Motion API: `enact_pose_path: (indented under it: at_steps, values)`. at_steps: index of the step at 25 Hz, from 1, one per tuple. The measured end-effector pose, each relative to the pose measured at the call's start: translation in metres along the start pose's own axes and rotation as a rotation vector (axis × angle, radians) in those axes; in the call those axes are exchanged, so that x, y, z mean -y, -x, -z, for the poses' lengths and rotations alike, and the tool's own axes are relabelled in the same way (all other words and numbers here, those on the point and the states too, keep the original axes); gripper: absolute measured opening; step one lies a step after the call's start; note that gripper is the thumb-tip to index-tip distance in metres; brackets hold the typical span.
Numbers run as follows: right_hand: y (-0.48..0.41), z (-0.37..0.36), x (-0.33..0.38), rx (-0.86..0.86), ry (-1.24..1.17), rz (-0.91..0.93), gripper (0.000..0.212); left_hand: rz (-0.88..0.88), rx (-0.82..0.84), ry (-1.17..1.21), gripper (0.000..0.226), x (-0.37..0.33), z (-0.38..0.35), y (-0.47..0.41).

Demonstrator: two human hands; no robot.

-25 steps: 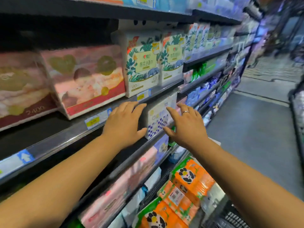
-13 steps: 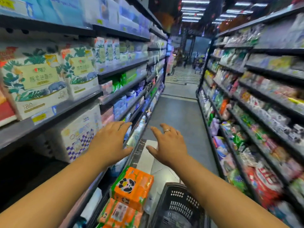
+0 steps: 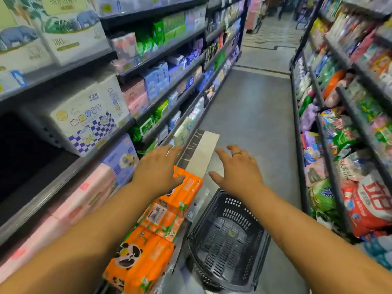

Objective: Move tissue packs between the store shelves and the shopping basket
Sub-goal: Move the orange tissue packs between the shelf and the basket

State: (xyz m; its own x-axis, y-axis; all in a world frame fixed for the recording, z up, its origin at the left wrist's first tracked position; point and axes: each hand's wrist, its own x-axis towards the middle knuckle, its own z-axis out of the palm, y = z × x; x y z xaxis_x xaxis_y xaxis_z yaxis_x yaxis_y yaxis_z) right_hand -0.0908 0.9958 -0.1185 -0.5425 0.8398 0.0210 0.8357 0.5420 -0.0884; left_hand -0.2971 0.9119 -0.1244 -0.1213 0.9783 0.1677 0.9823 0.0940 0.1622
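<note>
Looking down, I saw both hands spread and holding nothing. My left hand (image 3: 158, 168) hovered over the orange tissue packs (image 3: 180, 196) on the bottom shelf (image 3: 198, 200), with my right hand (image 3: 235, 171) at its 3 o'clock. The black shopping basket (image 3: 233, 209) sat on the floor at the right hand's 6 o'clock.

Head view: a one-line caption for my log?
Left hand over the orange tissue packs, right hand over the empty black basket, both open, holding nothing.

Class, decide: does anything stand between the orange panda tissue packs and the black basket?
Nothing visible does. The orange panda tissue packs lie on the bottom shelf, right beside the open-topped black basket on the floor.
</note>
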Motion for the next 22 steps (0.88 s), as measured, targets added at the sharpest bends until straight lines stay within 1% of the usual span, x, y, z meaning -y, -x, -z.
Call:
enact_pose_path:
  at_steps: [2, 6, 8, 10, 13, 15, 17, 19, 22]
  values:
    - [-0.007, -0.032, 0.003, 0.062, -0.030, 0.032, 0.070, 0.079, 0.049, 0.004, 0.079, 0.017, -0.029, 0.012]
    - [-0.014, -0.107, 0.031, 0.209, -0.079, 0.065, 0.070, 0.224, 0.239, 0.022, 0.078, 0.068, -0.088, 0.044]
    - [-0.015, -0.142, 0.046, 0.260, -0.100, 0.051, 0.071, 0.257, 0.304, 0.006, 0.075, 0.096, -0.114, 0.057]
    - [-0.017, -0.186, 0.066, 0.356, -0.127, 0.017, 0.071, 0.257, 0.397, -0.011, 0.073, 0.129, -0.146, 0.068]
    - [-0.013, -0.251, 0.103, 0.512, -0.165, -0.082, 0.074, 0.283, 0.542, 0.035, 0.074, 0.180, -0.197, 0.086]
    - [-0.007, -0.292, 0.127, 0.572, -0.194, -0.163, 0.073, 0.258, 0.618, 0.050, 0.076, 0.215, -0.234, 0.096]
    - [0.003, -0.332, 0.150, 0.636, -0.229, -0.220, 0.072, 0.224, 0.702, 0.068, 0.070, 0.246, -0.269, 0.107]
    - [0.014, -0.377, 0.173, 0.681, -0.280, -0.302, 0.072, 0.228, 0.767, 0.063, 0.064, 0.275, -0.307, 0.119]
    - [0.032, -0.436, 0.198, 0.771, -0.349, -0.446, 0.075, 0.286, 0.821, 0.075, 0.074, 0.303, -0.357, 0.139]
